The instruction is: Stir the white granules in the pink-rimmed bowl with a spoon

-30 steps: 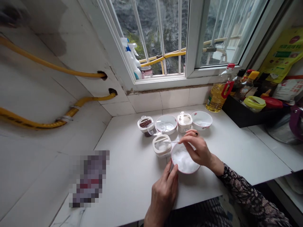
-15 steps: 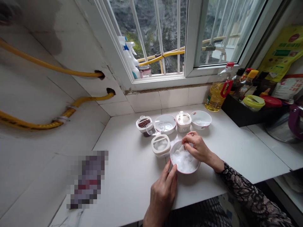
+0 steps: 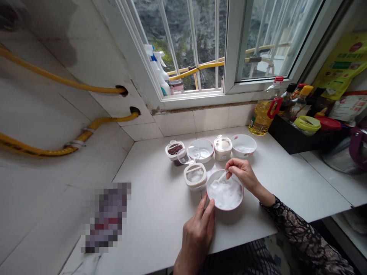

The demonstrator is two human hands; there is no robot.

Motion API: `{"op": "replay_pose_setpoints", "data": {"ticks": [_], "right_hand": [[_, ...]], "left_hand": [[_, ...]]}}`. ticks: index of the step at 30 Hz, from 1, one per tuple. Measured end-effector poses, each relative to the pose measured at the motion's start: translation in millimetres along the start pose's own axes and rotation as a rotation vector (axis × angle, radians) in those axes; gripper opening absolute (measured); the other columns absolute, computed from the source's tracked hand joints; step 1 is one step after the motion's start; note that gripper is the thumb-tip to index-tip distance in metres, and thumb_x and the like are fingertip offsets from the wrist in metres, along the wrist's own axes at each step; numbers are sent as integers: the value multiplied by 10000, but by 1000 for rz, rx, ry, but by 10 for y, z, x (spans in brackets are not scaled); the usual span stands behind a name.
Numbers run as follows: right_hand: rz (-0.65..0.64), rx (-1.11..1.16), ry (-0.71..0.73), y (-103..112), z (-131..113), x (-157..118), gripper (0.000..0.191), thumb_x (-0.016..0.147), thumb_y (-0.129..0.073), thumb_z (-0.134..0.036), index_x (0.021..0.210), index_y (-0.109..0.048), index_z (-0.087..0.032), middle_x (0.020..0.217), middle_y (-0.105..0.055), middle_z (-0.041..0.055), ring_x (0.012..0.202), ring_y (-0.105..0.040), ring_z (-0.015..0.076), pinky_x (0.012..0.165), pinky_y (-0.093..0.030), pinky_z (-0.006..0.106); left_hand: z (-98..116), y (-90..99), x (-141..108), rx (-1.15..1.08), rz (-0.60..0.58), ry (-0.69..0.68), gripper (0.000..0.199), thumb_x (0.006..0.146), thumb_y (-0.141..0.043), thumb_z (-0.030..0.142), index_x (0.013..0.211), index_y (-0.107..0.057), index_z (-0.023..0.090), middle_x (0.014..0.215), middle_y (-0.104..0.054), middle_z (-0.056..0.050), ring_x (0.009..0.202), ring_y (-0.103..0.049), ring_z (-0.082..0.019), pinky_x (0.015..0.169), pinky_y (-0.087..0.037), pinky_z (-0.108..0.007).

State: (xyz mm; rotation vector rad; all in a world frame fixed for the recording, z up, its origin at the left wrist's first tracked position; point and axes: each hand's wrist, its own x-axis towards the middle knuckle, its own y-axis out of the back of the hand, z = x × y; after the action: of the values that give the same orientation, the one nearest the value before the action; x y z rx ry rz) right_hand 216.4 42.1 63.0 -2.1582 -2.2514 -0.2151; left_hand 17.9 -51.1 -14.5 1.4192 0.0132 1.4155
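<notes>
A white bowl [image 3: 229,205] with a pink rim holds a white, grainy substance [image 3: 226,193]. My left hand [image 3: 197,229] grips the bowl's near left edge between its fingers. Pinched in my right hand [image 3: 242,173] is a small white spoon [image 3: 220,177], slanting down with its scoop end in the white grains. Just left of the bowl stands a clear jar [image 3: 195,177] with its lid raised and white contents inside. Behind it are a jar of dark brown bits [image 3: 175,151], a white bowl [image 3: 200,145], a lidded jar of pale contents [image 3: 223,149] and another white bowl [image 3: 243,145].
An oil bottle [image 3: 263,110] stands at the back right, beside a black rack [image 3: 286,133] of sauce bottles. A pot with a purple handle [image 3: 358,147] is at the right edge. A pixelated item [image 3: 106,217] lies at left. Yellow pipes [image 3: 71,86] run along the left wall.
My right hand has shifted slightly right and up, so more of the spoon shows, tilted over the bowl. My left hand stays on the bowl's edge.
</notes>
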Motion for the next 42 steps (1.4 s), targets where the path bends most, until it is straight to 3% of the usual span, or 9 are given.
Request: {"op": "replay_pose_setpoints", "data": {"ticks": [9,13,16,19,22,25,28,32,42], "right_hand": [[11,100,-84,55,7,53,89,643,-553,-221,626,-629,-178,466,-628,-13,485,-570,138,594,-468,275],[32,131,-20,38,-23,59,85,687,-555,-223,662,-626,-182,484,-622,-19,503,-592,148,636,-498,300],[84,102,154,-44,-63,14,79,789,-566,-241,766,-623,-191,603,-658,-11,573,-647,164,660,-520,315],[121,-106,429,-141,-91,-47,78,901,-540,-223,894,-615,-206,763,-699,27,732,-683,191,734,-526,343],[24,-416,756,-195,-96,-71,158,920,-488,-131,939,-621,-215,809,-713,48,803,-654,205,844,-502,397],[-74,-559,924,-182,-109,-70,224,902,-463,-78,973,-627,-213,802,-715,38,763,-637,195,901,-478,426],[22,-483,893,-110,-139,-78,209,889,-485,-75,951,-625,-217,780,-720,31,755,-631,196,873,-481,413],[135,-424,711,2,-117,-89,186,833,-502,-87,802,-623,-224,631,-670,-3,688,-597,193,786,-480,375],[-72,-484,538,-72,58,-75,215,752,-495,-63,684,-616,-226,580,-662,-15,662,-589,183,788,-485,354]], "left_hand": [[-17,-5,-24,5,-8,-7,347,960,-501,85,1293,-563,154,1304,-636,-190,1074,-705,-237,752,-610,-220],[-21,-10,-33,7,-13,1,354,960,-495,90,1302,-558,158,1311,-631,-190,1066,-709,-243,744,-614,-227],[-19,-12,-29,7,-9,-2,349,961,-487,85,1296,-560,149,1307,-632,-197,1064,-709,-244,735,-614,-225],[-20,-12,-24,17,0,-14,348,960,-488,80,1294,-559,146,1288,-643,-202,1049,-715,-241,710,-612,-218],[-23,-14,-24,23,4,-20,359,953,-500,73,1299,-559,150,1286,-645,-198,1049,-715,-239,702,-610,-212],[-25,-18,-26,17,6,-23,337,952,-508,73,1279,-572,127,1288,-639,-212,1057,-712,-245,734,-611,-219],[-22,-19,-31,13,9,-19,326,956,-503,77,1269,-578,125,1282,-643,-212,1045,-717,-241,723,-610,-216],[-16,-10,-29,2,0,-3,341,959,-506,85,1287,-572,147,1303,-635,-196,1054,-714,-237,730,-611,-221],[-1,4,1,3,0,-9,339,968,-505,101,1295,-575,155,1295,-642,-188,1070,-707,-240,746,-611,-229]]}}
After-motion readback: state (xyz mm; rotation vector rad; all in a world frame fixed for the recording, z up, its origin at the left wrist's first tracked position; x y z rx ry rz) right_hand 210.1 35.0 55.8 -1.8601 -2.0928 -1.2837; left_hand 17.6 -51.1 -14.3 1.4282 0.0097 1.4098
